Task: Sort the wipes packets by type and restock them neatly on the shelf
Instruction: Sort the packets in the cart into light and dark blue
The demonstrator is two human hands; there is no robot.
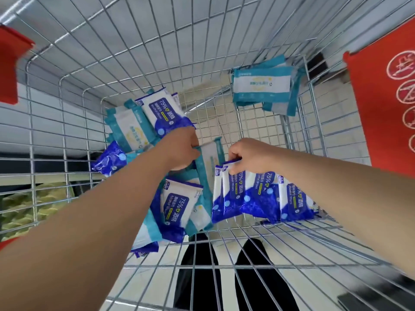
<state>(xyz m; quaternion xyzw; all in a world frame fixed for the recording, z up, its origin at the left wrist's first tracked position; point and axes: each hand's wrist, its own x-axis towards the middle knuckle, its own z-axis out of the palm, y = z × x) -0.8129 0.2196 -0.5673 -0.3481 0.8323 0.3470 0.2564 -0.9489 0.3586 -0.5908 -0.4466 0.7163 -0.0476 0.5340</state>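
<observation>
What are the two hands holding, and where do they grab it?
The left hand grips a teal packet by its edge. The right hand pinches blue alcohol-wipes packets by their top edges.

Blue packets (179, 203): at least eight are counted. Teal packets (130, 129): at least six are counted; the corner stack (261, 86) can't be split exactly. One wire cart (134, 52), two red panels (386, 97), a left hand (182, 149) and a right hand (247, 156) are seen.
</observation>
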